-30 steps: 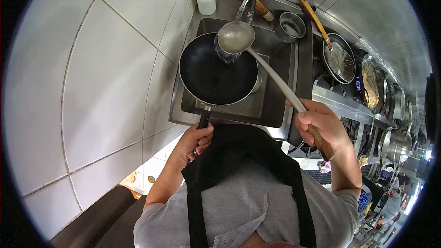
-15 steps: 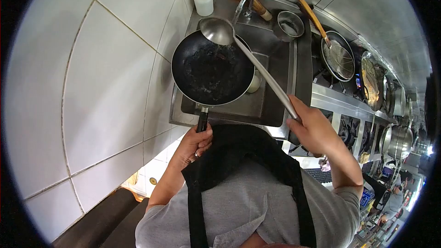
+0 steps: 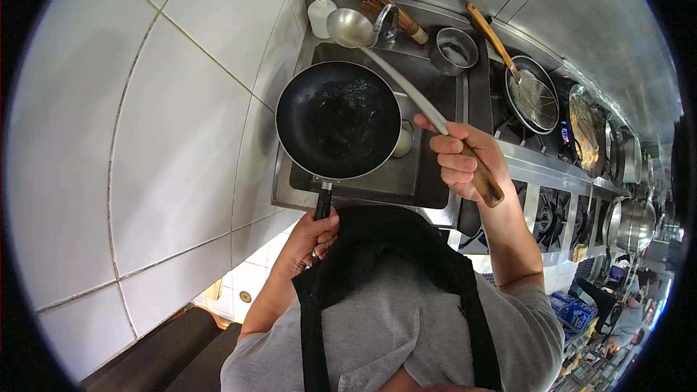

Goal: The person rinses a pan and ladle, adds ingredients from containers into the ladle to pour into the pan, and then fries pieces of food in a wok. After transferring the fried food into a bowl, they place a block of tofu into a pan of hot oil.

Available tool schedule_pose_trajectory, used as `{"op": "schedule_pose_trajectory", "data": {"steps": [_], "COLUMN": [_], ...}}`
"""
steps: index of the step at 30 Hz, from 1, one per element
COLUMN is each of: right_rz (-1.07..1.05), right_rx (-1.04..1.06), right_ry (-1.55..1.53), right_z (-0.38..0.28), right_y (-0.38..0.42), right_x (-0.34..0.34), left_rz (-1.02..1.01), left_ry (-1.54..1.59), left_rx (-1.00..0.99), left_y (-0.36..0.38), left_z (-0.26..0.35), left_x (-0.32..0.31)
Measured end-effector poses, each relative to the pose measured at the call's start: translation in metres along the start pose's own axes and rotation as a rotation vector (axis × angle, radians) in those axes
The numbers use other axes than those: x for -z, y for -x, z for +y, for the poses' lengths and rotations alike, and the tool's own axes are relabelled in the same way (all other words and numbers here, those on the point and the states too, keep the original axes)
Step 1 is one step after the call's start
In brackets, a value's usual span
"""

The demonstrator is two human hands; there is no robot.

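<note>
Sink (image 3: 435, 181) below: ladle (image 3: 349, 27) lifted off pan (image 3: 337, 120); right hand (image 3: 465, 160), left hand (image 3: 312, 236) stay clamped on handles.

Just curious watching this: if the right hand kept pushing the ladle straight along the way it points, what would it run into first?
Most likely the tap. The right hand aims the ladle up over the sink, its bowl just beside the tap, with the soap bottle slightly left. Depth is hard to judge here.

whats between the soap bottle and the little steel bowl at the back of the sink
In the head view, the ladle bowl, the tap and a bamboo brush lie between the soap bottle and the steel bowl.
</note>
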State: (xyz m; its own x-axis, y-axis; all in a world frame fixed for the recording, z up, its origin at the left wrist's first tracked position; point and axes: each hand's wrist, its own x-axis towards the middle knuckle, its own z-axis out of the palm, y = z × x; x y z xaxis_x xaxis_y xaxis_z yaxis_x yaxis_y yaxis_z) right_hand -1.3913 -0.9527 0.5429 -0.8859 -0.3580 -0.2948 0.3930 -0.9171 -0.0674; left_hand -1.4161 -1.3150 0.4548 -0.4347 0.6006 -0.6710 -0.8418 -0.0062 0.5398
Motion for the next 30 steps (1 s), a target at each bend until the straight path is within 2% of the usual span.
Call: {"op": "schedule_pose_trajectory", "data": {"steps": [9,12,14,15,16,17,18,19,21,27,30], "right_rz": [-0.010,0.109,0.168,0.247,0.196,0.108,0.140,0.087,0.080,0.101,0.121], "right_rx": [0.025,0.061,0.102,0.157,0.144,0.076,0.114,0.088,0.075,0.090,0.097], "right_ry": [0.010,0.077,0.109,0.111,0.164,0.041,0.120,0.151,0.135,0.103,0.127], "right_z": [-0.012,-0.006,0.006,0.018,0.019,0.022,0.024,0.025,0.031,0.052,0.045], "right_y": [0.017,0.024,0.046,0.054,0.058,0.072,0.079,0.075,0.078,0.083,0.080], "right_x": [-0.013,-0.020,-0.024,-0.035,-0.033,-0.030,-0.030,-0.031,-0.033,-0.031,-0.033], "left_rz": [0.023,0.050,0.031,-0.017,-0.063,-0.105,-0.148,-0.109,-0.209,-0.191,-0.221], "left_ry": [0.019,0.042,0.020,0.021,0.016,0.031,0.042,0.068,0.085,0.094,0.079], "left_rx": [-0.012,-0.055,0.109,0.084,0.056,0.044,0.030,-0.022,-0.009,-0.003,-0.002], "left_y": [-0.004,0.001,0.009,0.016,0.023,0.023,0.023,0.025,0.022,0.041,0.028], "left_z": [-0.001,-0.004,-0.010,-0.011,-0.013,-0.022,-0.031,-0.036,-0.043,-0.046,-0.052], "left_x": [0.005,0.011,0.011,0.011,0.013,0.017,0.023,0.028,0.031,0.036,0.041]}}
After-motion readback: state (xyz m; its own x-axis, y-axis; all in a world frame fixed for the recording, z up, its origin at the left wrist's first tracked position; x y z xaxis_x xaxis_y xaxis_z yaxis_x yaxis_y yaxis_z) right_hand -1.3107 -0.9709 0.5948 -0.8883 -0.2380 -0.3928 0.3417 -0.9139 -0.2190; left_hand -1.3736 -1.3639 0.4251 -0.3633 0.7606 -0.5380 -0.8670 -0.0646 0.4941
